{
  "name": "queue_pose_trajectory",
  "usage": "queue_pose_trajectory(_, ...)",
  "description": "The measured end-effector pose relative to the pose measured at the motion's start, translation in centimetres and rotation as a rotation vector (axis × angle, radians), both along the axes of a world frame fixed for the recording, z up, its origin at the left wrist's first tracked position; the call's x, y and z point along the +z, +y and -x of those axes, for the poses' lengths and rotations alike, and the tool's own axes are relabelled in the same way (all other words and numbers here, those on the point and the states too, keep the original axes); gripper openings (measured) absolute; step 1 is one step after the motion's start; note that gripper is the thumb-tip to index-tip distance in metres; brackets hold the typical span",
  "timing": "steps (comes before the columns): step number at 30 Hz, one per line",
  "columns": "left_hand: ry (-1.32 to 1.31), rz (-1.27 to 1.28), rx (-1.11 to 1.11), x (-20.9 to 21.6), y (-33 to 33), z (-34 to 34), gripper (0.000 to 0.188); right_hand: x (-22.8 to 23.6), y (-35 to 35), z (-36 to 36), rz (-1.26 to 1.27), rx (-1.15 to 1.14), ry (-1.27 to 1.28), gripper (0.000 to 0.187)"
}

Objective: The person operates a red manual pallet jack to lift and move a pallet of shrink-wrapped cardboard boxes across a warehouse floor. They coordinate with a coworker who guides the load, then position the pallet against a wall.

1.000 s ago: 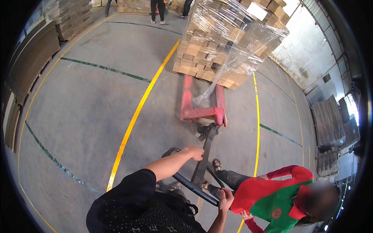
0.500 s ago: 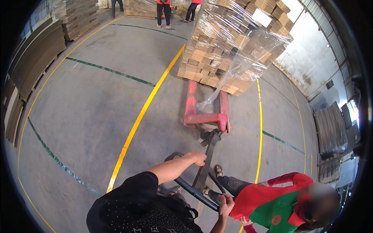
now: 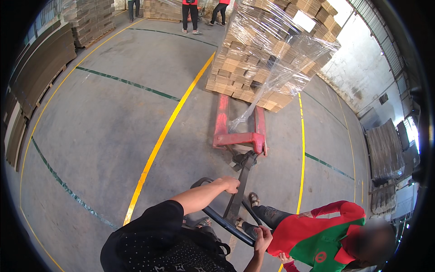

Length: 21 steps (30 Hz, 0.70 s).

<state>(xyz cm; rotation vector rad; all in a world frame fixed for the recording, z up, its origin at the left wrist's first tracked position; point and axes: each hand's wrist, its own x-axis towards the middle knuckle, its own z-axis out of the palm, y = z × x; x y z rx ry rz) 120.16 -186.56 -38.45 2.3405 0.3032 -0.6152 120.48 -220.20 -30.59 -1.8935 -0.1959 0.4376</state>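
Gripping with left hand (image 3: 231, 184) and right hand (image 3: 263, 239) the handle (image 3: 225, 221) of a pallet jack (image 3: 239, 138) between yellow lines (image 3: 303, 145), with wide floor (image 3: 108, 149) to its left edge and forks (image 3: 222, 113) part-hidden under cut-off cardboard (image 3: 247, 63)

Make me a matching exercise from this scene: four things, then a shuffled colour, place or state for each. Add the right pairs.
Things
1. Load
2. Pallet jack
3. Right hand
4. Co-worker's shirt

Places, colours, states
A. At the right end of the dark handle
B. Red and green
C. Wrapped in clear film
D. With a red frame

Right pairs
1-C, 2-D, 3-A, 4-B
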Motion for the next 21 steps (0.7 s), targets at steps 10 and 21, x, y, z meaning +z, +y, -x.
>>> queue_pose_trajectory(10,-0.003,-0.015,0.01,-0.07,-0.06,0.05,0.046,-0.03,0.01,0.08,-0.011,-0.015,0.008,0.018)
queue_pose_trajectory(21,0.009,-0.007,0.0,0.21,0.0,0.03,0.046,-0.23,-0.17,-0.08,0.002,-0.005,0.001,0.018)
